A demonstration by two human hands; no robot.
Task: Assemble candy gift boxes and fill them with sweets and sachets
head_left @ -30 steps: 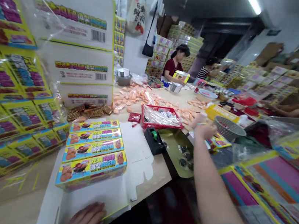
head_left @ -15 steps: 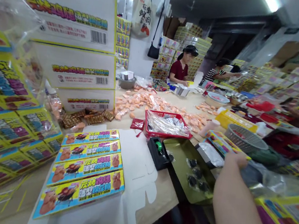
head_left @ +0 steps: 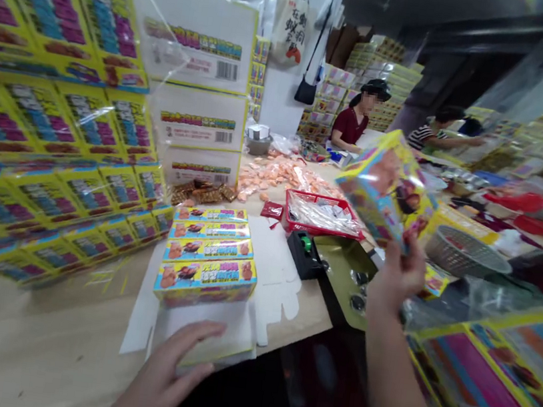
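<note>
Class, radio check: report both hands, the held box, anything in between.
Right hand holding tilted box up. Left hand open, near row of four boxes. Black tape dispenser between held box and row.

Printed box (head_left: 388,186) I hold: yellow, light blue, brown pictures. Boxes (head_left: 205,280) before me: yellow and light blue, purple lettering. I see black tape dispenser (head_left: 307,264), green tape (head_left: 305,242), red basket (head_left: 308,228), olive tray (head_left: 340,267), grey colander (head_left: 471,257), black-and-white striped shirt (head_left: 419,137).

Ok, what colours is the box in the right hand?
The box is yellow and light blue with printed pictures, shown best in the head view.
</note>
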